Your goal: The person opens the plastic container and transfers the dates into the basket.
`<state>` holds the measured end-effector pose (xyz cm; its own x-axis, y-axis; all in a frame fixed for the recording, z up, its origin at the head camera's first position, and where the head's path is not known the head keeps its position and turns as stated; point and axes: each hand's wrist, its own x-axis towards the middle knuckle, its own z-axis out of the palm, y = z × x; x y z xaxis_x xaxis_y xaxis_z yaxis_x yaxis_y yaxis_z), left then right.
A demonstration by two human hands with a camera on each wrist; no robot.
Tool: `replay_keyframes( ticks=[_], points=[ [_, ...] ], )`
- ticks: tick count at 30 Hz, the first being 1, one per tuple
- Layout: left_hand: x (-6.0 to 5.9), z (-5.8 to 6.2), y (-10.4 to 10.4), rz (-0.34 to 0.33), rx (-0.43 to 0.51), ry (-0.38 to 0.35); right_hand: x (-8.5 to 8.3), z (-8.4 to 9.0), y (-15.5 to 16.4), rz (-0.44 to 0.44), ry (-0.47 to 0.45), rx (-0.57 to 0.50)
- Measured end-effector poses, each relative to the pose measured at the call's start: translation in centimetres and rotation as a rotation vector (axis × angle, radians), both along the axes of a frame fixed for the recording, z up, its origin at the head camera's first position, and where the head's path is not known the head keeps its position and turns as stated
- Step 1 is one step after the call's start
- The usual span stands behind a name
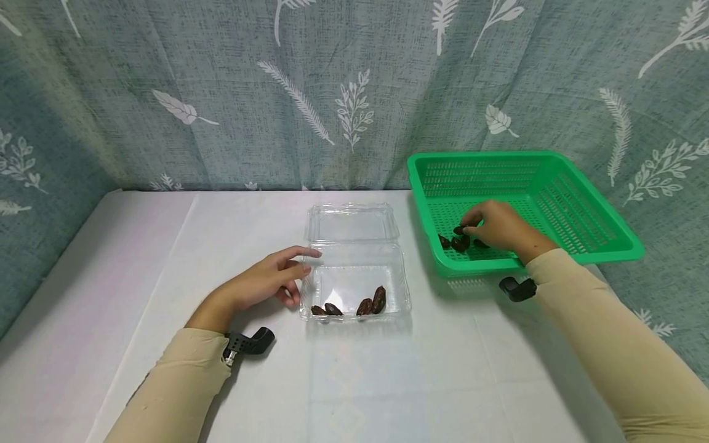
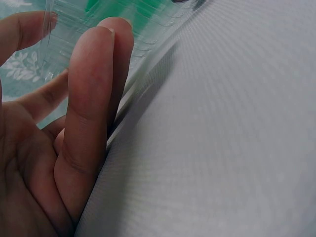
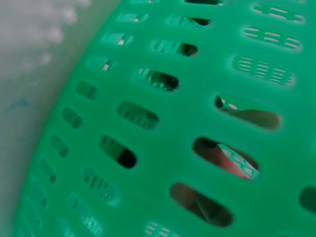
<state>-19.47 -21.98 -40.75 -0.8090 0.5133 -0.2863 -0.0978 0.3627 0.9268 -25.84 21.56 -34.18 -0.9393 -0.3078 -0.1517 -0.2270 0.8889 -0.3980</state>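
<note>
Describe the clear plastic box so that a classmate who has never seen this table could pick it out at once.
Start at the white table before the leaf-print curtain, then look left of the green basket. The clear plastic box sits mid-table with its hinged lid folded open behind it, the left hand touching its left edge. Unlike the basket, it is see-through, with four dates along its near wall.

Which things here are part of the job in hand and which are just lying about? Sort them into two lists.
In the job:
- dates in the green basket, right hand pinching one
- clear plastic box, lid open, with dates inside
- left hand, fingers against the box's side

Just there:
- white table cover
- leaf-print curtain
</note>
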Motion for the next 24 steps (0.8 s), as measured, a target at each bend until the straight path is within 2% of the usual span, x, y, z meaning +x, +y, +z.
replay_keyframes(
  ticks=[16,20,24],
  points=[
    [0.06,-0.03,-0.01,0.002,-0.017,0.006,-0.04,-0.16,-0.13,0.039,-0.030,0.031],
    [0.04,-0.07,0.09,0.004,-0.010,0.005,-0.04,-0.13,0.10,0.032,-0.019,0.022],
    [0.03,-0.03,0.16,0.006,-0.012,0.003,0.19,0.28,0.30,0.022,0.032,-0.021]
  ],
)
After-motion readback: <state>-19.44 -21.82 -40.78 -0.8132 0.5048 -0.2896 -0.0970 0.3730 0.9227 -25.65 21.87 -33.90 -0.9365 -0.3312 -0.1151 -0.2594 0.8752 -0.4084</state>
